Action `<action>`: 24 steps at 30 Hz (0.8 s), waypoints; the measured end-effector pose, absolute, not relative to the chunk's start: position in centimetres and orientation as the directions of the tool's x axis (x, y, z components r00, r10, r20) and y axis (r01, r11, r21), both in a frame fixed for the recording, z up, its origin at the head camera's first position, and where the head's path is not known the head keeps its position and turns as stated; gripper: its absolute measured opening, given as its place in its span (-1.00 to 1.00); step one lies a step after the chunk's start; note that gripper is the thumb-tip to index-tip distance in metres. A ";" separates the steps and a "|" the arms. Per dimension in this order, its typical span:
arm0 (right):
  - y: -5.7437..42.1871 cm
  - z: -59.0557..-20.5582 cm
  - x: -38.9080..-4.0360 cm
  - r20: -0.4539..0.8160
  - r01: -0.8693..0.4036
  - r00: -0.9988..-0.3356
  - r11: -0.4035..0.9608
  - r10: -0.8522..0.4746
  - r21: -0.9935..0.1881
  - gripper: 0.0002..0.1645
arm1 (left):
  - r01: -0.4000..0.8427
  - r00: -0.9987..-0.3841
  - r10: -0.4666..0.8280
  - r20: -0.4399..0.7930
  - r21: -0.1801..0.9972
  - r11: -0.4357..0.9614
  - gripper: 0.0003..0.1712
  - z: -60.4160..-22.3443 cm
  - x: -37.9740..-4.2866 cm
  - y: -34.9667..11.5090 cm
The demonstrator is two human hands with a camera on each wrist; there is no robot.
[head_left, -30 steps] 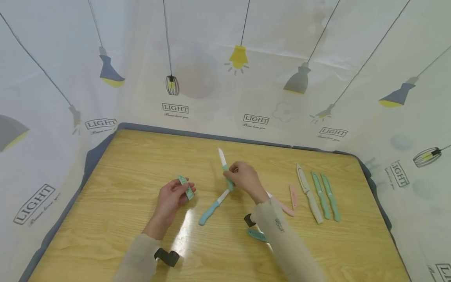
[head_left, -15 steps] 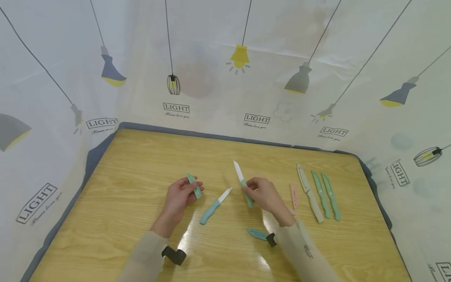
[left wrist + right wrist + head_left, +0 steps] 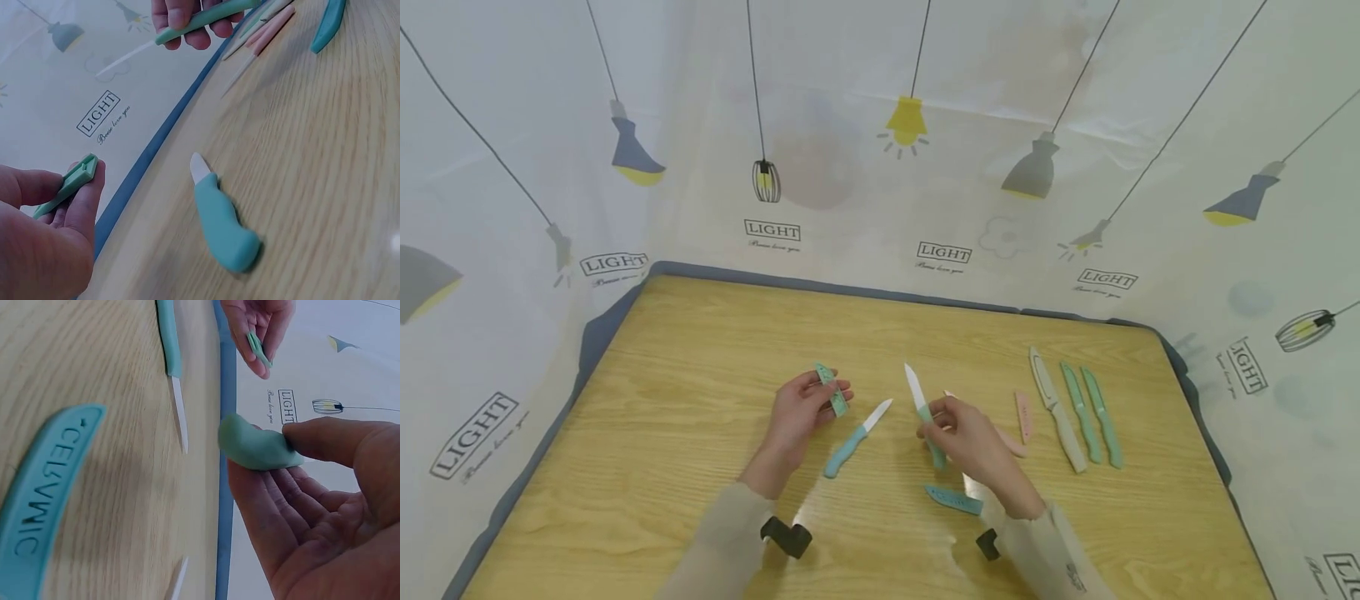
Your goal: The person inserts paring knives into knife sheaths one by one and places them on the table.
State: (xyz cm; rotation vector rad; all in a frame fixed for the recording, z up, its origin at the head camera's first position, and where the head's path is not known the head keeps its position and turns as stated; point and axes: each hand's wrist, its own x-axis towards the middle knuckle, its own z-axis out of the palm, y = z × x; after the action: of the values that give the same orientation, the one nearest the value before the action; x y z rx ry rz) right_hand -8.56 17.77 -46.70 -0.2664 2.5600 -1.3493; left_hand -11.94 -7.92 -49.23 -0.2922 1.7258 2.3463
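Observation:
My left hand (image 3: 797, 412) pinches a green blade sheath (image 3: 831, 390) between thumb and fingers, raised over the table. To its right, my right hand (image 3: 973, 437) grips the green handle of a knife (image 3: 931, 429) whose white blade is bare and points away from me. On the wood between the hands lies a blue-handled knife (image 3: 848, 450) with an uncovered white blade. A blue sheath (image 3: 53, 494), marked CERAMIC, lies close to my right wrist. Partly behind my right hand is a pink-handled knife (image 3: 1009, 442), and a pink sheath (image 3: 1023, 417) lies beside it.
Farther right, a cream knife (image 3: 1060, 417) and two green knives (image 3: 1101, 417) lie side by side in their sheaths. The wooden table (image 3: 647, 400) ends at a curtain (image 3: 850, 217) printed with lamps, which rises at the back and both sides.
My right hand has drawn the green knife right and nearer to me, away from above the blue knife. My left hand has moved right with the green sheath.

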 end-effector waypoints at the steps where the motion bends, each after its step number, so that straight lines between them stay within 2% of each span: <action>1: 17.8 -46.7 -8.4 -0.120 -0.051 -0.955 0.551 -0.270 -0.833 -0.71 | -0.286 -0.958 0.055 -0.282 0.912 -0.294 -0.54 -49.2 -12.0 -7.8; 16: 17.5 -46.4 -6.7 -0.077 -0.054 -0.954 0.420 -0.288 -0.906 -0.72 | -0.273 -0.962 0.084 -0.260 0.896 -0.349 -0.54 -48.6 -12.4 -6.0; 24: 17.2 -46.5 -6.2 -0.049 -0.101 -0.944 0.428 -0.327 -0.898 -0.73 | -0.276 -0.961 0.093 -0.260 0.891 -0.359 -0.53 -48.4 -12.7 -5.4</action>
State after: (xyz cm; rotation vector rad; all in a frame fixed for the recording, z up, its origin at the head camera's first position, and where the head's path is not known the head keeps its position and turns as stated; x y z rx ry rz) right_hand -6.21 17.25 -46.53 -0.3756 2.4643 -1.5280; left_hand -12.69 -5.43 -48.39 -0.2424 1.6281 2.4071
